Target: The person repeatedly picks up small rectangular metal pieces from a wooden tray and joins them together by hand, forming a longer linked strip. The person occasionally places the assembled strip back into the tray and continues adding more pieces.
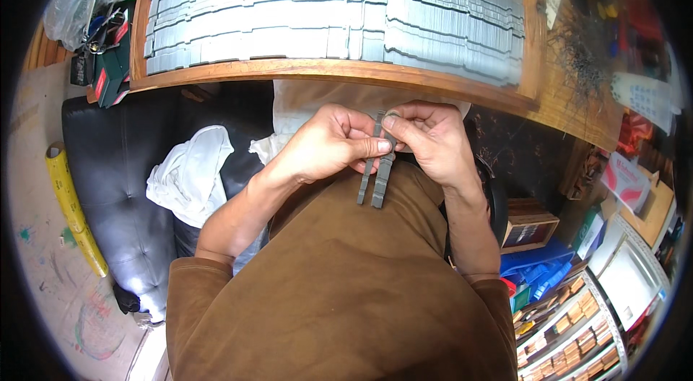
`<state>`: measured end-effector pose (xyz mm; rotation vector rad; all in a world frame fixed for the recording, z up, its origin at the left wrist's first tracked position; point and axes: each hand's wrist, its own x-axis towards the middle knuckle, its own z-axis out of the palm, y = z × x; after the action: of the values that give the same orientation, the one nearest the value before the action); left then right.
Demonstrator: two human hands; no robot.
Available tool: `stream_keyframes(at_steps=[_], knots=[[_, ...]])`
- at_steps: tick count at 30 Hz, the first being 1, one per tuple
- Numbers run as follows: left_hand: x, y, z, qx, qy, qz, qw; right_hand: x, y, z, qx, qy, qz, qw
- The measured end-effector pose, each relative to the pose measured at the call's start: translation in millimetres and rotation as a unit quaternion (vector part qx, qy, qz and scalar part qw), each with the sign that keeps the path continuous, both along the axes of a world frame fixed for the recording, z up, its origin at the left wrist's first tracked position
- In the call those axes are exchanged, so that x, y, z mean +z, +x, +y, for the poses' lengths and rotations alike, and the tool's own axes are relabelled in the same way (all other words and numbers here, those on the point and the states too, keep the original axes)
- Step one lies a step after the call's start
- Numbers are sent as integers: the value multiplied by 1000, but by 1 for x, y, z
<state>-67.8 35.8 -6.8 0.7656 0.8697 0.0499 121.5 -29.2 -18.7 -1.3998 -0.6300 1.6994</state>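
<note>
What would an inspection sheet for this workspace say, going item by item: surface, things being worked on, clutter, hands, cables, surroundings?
Surface: wooden tabletop bearing a wooden tray packed with rows of thin grey pieces.
Things being worked on: two slim, dark grey ridged strips, lower ends apart, above the brown shirt.
Clutter: tangle of thin dark strands right of the tray; white cloth on a black tufted seat.
Hands: left hand and right hand pinch the strips' upper parts.
Cables: nothing seen.
Surroundings: yellow roll at left; blue plastic item at right.
</note>
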Motion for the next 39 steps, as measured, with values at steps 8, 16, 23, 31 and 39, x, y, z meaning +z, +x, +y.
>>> stream_keyframes(at_steps=[8, 16, 23, 31, 39], knots=[[-3, 2, -2, 19, 3, -10, 1000, 4, -1, 0, -24, -4, -7, 1000], [-4, 5, -4, 31, -11, -19, 999, 2, 3, -5, -49, 2, -9, 999], [8, 6, 2, 65, -5, 26, 998, 14, 21, -17, -91, 26, -49, 994], [0, 4, 3, 67, 6, 7, 998, 102, 183, -42, -407, 184, -158, 881], [5, 9, 2, 47, -15, -2, 999, 80, 126, -51, -249, 147, -87, 953]])
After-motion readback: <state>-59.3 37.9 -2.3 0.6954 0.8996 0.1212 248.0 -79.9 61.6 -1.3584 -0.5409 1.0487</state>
